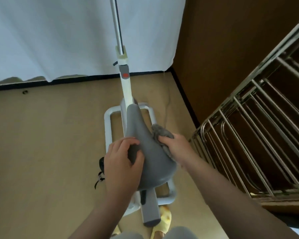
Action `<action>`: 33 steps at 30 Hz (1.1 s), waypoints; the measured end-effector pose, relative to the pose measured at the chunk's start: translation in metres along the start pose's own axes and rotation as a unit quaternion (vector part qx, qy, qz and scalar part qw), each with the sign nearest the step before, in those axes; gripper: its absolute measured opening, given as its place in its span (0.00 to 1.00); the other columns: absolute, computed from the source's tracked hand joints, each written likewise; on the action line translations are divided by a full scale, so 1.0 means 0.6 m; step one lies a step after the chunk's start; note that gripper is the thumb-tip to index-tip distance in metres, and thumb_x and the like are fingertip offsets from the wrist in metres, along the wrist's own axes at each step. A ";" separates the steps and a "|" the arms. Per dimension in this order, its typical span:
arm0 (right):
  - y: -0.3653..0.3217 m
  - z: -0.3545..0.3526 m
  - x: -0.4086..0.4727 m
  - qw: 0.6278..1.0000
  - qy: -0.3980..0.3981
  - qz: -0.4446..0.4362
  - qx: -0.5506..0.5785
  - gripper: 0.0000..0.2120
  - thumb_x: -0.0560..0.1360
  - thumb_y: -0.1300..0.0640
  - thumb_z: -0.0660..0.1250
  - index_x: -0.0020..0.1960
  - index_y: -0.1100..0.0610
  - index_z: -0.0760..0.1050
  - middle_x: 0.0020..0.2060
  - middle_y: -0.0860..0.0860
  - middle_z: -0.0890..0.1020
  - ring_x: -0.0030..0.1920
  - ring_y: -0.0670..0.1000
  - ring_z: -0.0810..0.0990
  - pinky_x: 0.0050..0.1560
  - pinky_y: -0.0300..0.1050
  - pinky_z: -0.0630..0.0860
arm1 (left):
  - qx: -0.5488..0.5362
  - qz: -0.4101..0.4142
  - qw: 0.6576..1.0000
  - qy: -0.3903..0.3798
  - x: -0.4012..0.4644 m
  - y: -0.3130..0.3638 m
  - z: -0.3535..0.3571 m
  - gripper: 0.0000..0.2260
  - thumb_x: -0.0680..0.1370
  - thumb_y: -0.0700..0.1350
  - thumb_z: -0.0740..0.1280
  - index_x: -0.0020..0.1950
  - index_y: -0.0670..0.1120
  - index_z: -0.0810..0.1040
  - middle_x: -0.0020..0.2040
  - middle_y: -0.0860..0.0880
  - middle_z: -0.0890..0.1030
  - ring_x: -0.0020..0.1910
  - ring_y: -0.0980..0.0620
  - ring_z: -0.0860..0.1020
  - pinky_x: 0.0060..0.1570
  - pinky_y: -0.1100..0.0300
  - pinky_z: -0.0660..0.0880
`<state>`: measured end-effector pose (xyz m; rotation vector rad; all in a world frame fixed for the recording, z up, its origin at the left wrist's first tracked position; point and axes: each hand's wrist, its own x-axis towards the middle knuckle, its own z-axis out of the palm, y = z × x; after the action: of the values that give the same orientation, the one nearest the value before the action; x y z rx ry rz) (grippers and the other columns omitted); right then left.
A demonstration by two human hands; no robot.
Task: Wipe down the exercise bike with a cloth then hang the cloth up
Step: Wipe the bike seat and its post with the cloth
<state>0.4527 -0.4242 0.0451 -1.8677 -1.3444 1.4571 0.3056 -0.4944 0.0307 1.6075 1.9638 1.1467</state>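
From the head camera, looking down, the exercise bike (pixel 126 94) stands on a tan floor with its white frame running away toward a pale curtain (pixel 59 37), and its grey saddle (pixel 150 152) sits right under both hands. The left hand (pixel 123 161) curls over the saddle's left flank, fingers wrapped onto the edge and thumb across the top, steadying it. The right hand (pixel 178 149) bunches the grey cloth (pixel 160 135) against the saddle's right side, fingers closed around the wad, with a tuft poking out ahead of the knuckles and a strip trailing under the palm. The step in hand looks like wiping the seat; to do it well, the cloth would be better spread flatter so more of it meets the surface, then drawn from the narrow nose back to the wide rear in overlapping strokes, the left hand shifting so its covered patch gets wiped too. The underside rim and the post below still seem to need attention, as does the long stem (pixel 117 28) ahead. A metal drying rack (pixel 248 118) stands just to the right, a likely place to hang the cloth afterwards
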 end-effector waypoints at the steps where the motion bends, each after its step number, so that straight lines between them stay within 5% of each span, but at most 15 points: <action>1: -0.005 -0.001 0.006 1.000 -0.011 -0.001 -0.021 0.10 0.75 0.49 0.66 0.51 0.53 0.81 0.45 0.52 0.85 0.48 0.54 0.82 0.58 0.57 0.76 | 0.003 -0.006 1.000 0.002 -0.001 0.001 0.000 0.08 0.73 0.43 0.68 0.49 0.53 0.78 0.49 0.62 0.76 0.50 0.57 0.74 0.48 0.54 0.74; 9: -0.020 0.015 0.023 0.993 -0.008 -0.073 -0.093 0.12 0.76 0.45 0.61 0.51 0.50 0.78 0.43 0.47 0.82 0.46 0.51 0.80 0.49 0.49 0.77 | -0.014 -0.068 0.997 0.036 -0.008 0.002 0.002 0.10 0.74 0.42 0.68 0.46 0.58 0.77 0.49 0.63 0.78 0.48 0.60 0.77 0.43 0.67 0.69; 11: -0.016 0.019 -0.001 0.967 0.015 -0.171 -0.189 0.09 0.79 0.47 0.61 0.57 0.45 0.75 0.47 0.41 0.80 0.46 0.45 0.78 0.44 0.43 0.74 | -0.054 -0.125 0.989 0.052 -0.011 0.003 -0.002 0.11 0.75 0.41 0.67 0.46 0.59 0.77 0.47 0.62 0.79 0.46 0.61 0.77 0.42 0.69 0.68; 14: -0.002 0.022 -0.044 0.898 0.026 -0.351 -0.263 0.13 0.78 0.49 0.65 0.62 0.43 0.75 0.56 0.37 0.74 0.55 0.40 0.72 0.51 0.38 0.73 | -0.101 -0.182 0.974 0.087 -0.030 -0.001 -0.010 0.09 0.76 0.39 0.67 0.48 0.54 0.79 0.45 0.60 0.79 0.46 0.67 0.76 0.41 0.76 0.68; 16: -0.009 0.016 -0.029 0.887 0.022 -0.355 -0.296 0.12 0.77 0.48 0.66 0.60 0.44 0.76 0.54 0.40 0.72 0.56 0.41 0.71 0.51 0.39 0.73 | -0.103 -0.182 0.974 0.085 -0.049 -0.003 -0.014 0.08 0.78 0.42 0.66 0.53 0.54 0.79 0.47 0.61 0.78 0.48 0.69 0.75 0.43 0.79 0.67; 18: -0.022 0.017 -0.018 0.894 0.044 -0.327 -0.303 0.11 0.77 0.47 0.66 0.58 0.45 0.77 0.50 0.42 0.71 0.52 0.43 0.70 0.46 0.40 0.74 | -0.098 -0.179 0.977 0.064 -0.068 -0.008 -0.016 0.10 0.79 0.46 0.65 0.57 0.57 0.77 0.51 0.63 0.77 0.52 0.69 0.74 0.46 0.77 0.68; 22: -0.025 0.045 -0.045 0.838 0.065 -0.392 -0.373 0.12 0.77 0.48 0.65 0.60 0.45 0.74 0.48 0.43 0.76 0.49 0.45 0.73 0.46 0.42 0.74 | -0.084 -0.186 0.978 0.037 -0.079 -0.022 -0.034 0.12 0.78 0.49 0.64 0.60 0.60 0.76 0.54 0.65 0.77 0.54 0.69 0.73 0.50 0.68 0.71; 27: -0.045 0.058 -0.014 0.902 0.105 -0.318 -0.272 0.06 0.76 0.47 0.67 0.51 0.45 0.75 0.44 0.43 0.76 0.46 0.46 0.74 0.37 0.39 0.69 | -0.088 -0.185 0.979 -0.017 -0.081 -0.046 -0.059 0.12 0.77 0.52 0.65 0.61 0.61 0.75 0.55 0.64 0.77 0.54 0.67 0.74 0.47 0.71 0.71; 30: -0.042 0.095 -0.031 0.872 0.075 -0.366 -0.316 0.08 0.75 0.49 0.68 0.54 0.47 0.77 0.47 0.43 0.76 0.49 0.45 0.71 0.45 0.41 0.68 | -0.115 -0.199 0.972 -0.052 -0.078 -0.063 -0.070 0.14 0.77 0.54 0.65 0.62 0.60 0.75 0.55 0.62 0.79 0.53 0.64 0.76 0.48 0.59 0.76; 33: -0.064 0.113 -0.015 0.845 0.059 -0.386 -0.365 0.10 0.74 0.50 0.70 0.55 0.48 0.79 0.48 0.45 0.78 0.52 0.48 0.71 0.52 0.44 0.69 | -0.152 -0.215 0.962 -0.066 -0.071 -0.074 -0.076 0.12 0.77 0.52 0.67 0.61 0.57 0.76 0.53 0.60 0.80 0.52 0.64 0.77 0.50 0.60 0.76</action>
<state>0.3750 -0.4300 0.0549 -1.3905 -2.4160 0.4178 0.2574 -0.5518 0.0155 1.0096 1.8212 1.0686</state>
